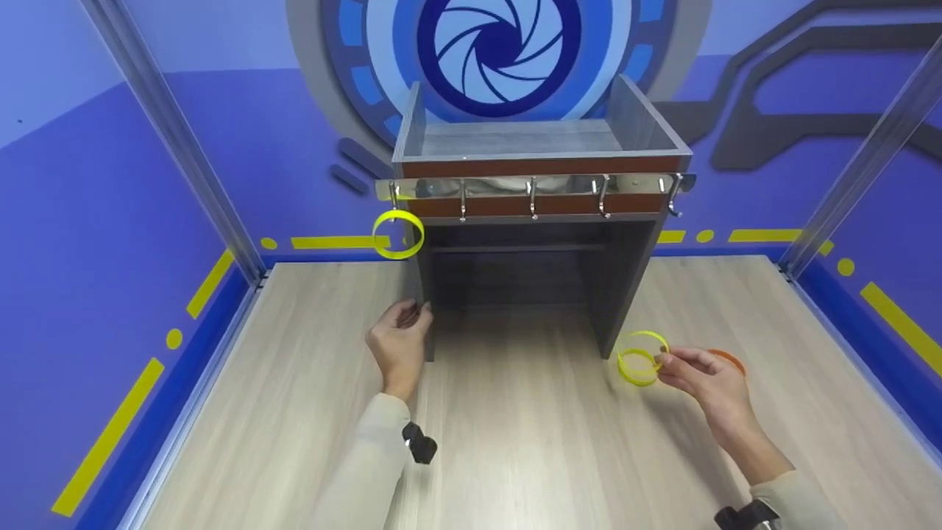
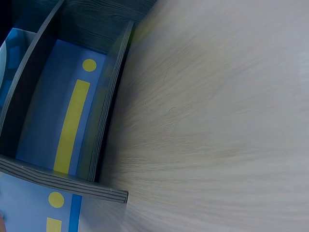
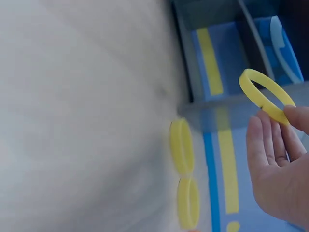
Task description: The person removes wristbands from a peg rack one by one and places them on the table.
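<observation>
My right hand [image 1: 710,386] pinches a yellow ring [image 1: 647,333] between thumb and fingers, to the right of the grey rack's right side panel. In the right wrist view the held ring [image 3: 251,92] is tilted, clear of the table. Two more yellow rings [image 3: 175,145] lie on the table below it. Partly behind the right hand shows an orange ring [image 1: 730,358]. My left hand [image 1: 399,346] is beside the rack's left side panel [image 1: 430,338], fingers loosely bent, fingertips right at its edge. Another yellow ring [image 1: 398,255] hangs on the leftmost hook.
The grey rack [image 1: 537,165] stands at the back of the table, with a metal hook rail [image 1: 434,188] across its front. Several hooks on it carry nothing. Blue printed walls [image 1: 206,147] enclose the table at the back and both sides.
</observation>
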`<state>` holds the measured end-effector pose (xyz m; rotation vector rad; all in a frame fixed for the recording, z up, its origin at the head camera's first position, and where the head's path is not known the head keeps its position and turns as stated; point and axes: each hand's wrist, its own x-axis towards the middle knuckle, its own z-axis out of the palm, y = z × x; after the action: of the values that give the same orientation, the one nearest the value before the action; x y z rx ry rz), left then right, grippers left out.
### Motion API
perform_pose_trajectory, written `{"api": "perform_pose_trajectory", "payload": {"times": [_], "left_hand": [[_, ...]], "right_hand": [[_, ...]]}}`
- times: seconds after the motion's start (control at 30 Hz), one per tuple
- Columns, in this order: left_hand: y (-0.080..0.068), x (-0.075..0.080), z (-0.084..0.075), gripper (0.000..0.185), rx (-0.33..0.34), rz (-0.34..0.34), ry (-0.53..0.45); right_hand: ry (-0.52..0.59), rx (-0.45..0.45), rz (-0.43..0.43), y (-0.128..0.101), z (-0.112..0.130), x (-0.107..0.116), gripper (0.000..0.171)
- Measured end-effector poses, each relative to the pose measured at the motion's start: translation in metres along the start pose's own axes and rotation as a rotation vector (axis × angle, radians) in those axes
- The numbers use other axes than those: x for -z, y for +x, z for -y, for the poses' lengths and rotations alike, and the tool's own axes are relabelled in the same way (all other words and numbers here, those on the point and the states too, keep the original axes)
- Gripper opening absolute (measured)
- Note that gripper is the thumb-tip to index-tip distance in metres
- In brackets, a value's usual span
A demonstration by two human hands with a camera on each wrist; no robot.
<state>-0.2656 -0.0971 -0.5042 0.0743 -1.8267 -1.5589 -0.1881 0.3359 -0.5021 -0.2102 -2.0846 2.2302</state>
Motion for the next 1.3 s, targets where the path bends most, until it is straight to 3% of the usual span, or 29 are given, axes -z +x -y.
{"api": "perform_pose_trajectory", "payload": {"times": [0.17, 0.37, 0.53, 0.8, 1.0, 1.13, 1.23, 1.3], "left_hand": [[0.000, 0.000, 0.000, 0.015, 0.006, -0.010, 0.000], [0.000, 0.000, -0.001, 0.015, -0.026, -0.011, 0.011], [0.000, 0.000, 0.000, 0.015, -0.033, -0.018, 0.009], [0.000, 0.000, 0.000, 0.015, -0.022, -0.018, -0.002], [0.001, -0.001, 0.000, 0.015, -0.020, -0.023, -0.022], [0.000, -0.001, 0.000, 0.016, 0.003, -0.013, -0.023], [0.000, -0.001, 0.000, 0.015, -0.001, -0.011, -0.007], [0.000, -0.001, 0.000, 0.015, -0.014, -0.011, 0.007]], "right_hand": [[-0.091, -0.054, 0.028, 0.000, -0.012, 0.016, 0.029], [-0.225, -0.092, 0.097, -0.003, -0.022, 0.028, 0.039], [-0.257, -0.130, 0.173, -0.004, -0.026, 0.032, 0.042], [-0.369, -0.163, 0.170, -0.006, -0.029, 0.034, 0.041], [-0.578, -0.095, 0.108, -0.006, -0.026, 0.036, 0.040], [-0.745, 0.031, 0.069, -0.007, -0.021, 0.032, 0.037], [-0.792, 0.135, 0.055, -0.008, -0.014, 0.027, 0.033], [-0.758, 0.187, 0.055, -0.009, -0.008, 0.021, 0.031]]}}
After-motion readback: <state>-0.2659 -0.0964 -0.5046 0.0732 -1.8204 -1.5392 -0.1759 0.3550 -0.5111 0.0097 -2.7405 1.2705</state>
